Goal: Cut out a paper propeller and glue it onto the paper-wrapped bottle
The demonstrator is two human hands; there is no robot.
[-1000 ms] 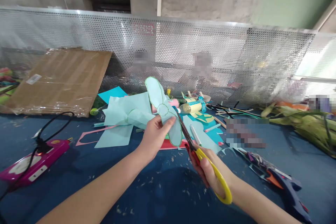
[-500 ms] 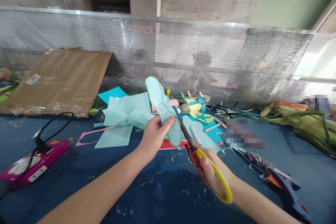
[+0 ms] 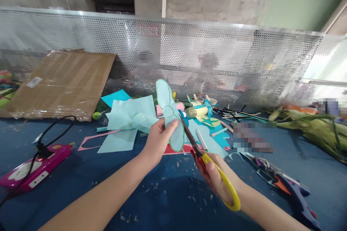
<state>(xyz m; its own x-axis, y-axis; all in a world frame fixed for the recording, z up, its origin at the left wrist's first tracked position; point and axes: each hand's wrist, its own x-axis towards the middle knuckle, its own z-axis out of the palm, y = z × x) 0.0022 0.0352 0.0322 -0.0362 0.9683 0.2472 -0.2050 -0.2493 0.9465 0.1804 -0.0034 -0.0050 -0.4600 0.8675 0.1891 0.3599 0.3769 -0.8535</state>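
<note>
The left hand (image 3: 157, 139) pinches a pale blue paper cutout (image 3: 168, 111) between thumb and fingers, raised over the middle of the table (image 3: 162, 205). Rounded lobes with green outlines reach up and down from a drawn circle at its centre. The right hand (image 3: 217, 177) is curled around the yellow and red handles of the scissors (image 3: 207, 158), whose dark blades slant up and left to the cutout's right edge, just below the circle; whether they touch the paper I cannot tell. Behind the hands lie pale blue sheets (image 3: 132, 110), a white marker (image 3: 201, 139) and a bottle (image 3: 197, 110) wrapped in yellow and blue. A dark blue glue gun (image 3: 294, 189) rests to the right, a magenta power strip (image 3: 51, 162) with a black plug to the left, and a brown cardboard sheet (image 3: 59, 83) leans near a perforated metal panel (image 3: 173, 39)
</note>
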